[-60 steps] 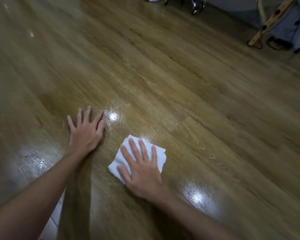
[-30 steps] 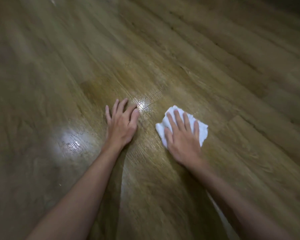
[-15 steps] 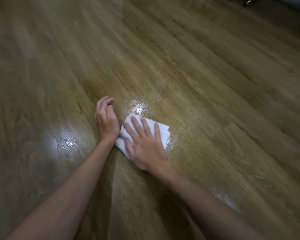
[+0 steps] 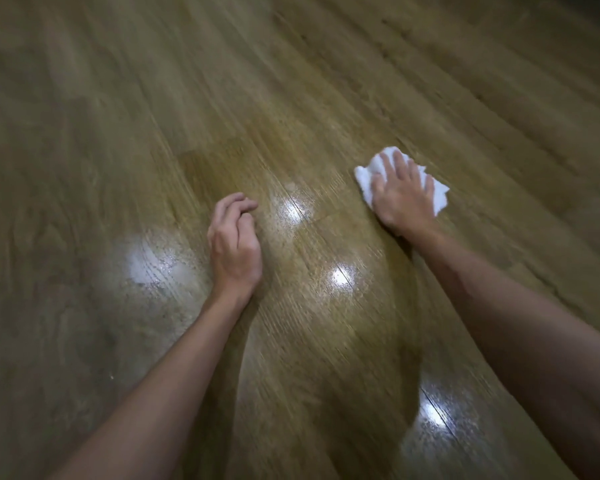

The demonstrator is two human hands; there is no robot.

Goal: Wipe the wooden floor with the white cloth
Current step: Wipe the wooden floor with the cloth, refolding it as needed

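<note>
An indoor room, which kind cannot be told; glossy wooden floor (image 4: 326,98) of long grained planks fills the view; bright patches of lamp light (image 4: 340,277) reflect off its sheen; nothing else shows.

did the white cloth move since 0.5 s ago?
Yes. The white cloth, pressed under the right hand, slid right, away from the left hand it was next to; bare wooden floor now separates them.

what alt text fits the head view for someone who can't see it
A person's right hand presses a white cloth flat on a glossy wooden floor. The left hand rests on the floor apart from it, fingers curled and holding nothing. Light glints off the boards between the two bare forearms.
</note>
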